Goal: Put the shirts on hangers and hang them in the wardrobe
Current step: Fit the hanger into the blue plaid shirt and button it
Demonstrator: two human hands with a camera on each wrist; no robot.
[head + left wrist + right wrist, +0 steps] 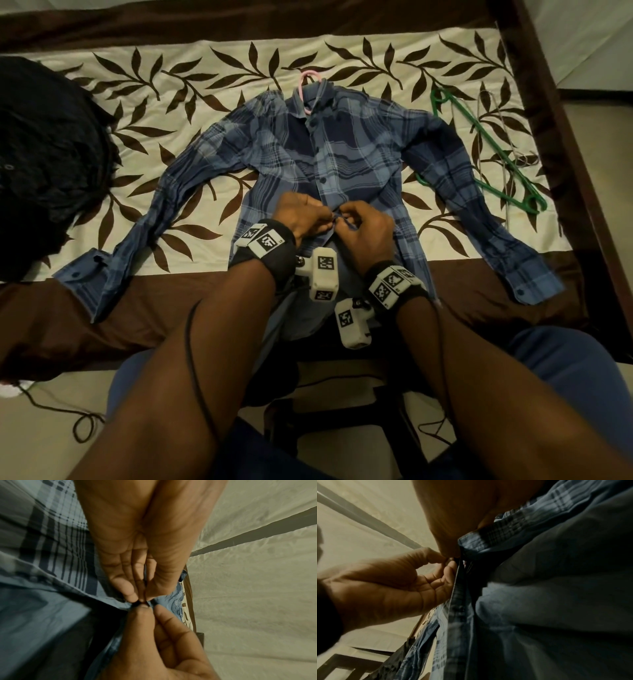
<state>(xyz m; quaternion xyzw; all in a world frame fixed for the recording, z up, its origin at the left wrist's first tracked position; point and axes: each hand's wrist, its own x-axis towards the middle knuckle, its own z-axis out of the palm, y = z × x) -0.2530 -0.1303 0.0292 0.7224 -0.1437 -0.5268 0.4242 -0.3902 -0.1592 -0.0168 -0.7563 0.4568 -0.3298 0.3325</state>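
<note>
Blue plaid shirt (329, 161) spread flat on the bedspread (171, 85), pink hanger (306, 85) already in the collar, far beyond the fingertips; upper buttons done, lower placket under way; left hand (301, 214) and right hand (364, 226) meeting fingertip to fingertip, each pinching a placket edge at one button (138, 603); green hanger (489, 154) spare, off past the right hand; dark garment (48, 164) heaped beyond the left; hanging in the wardrobe not yet done.
</note>
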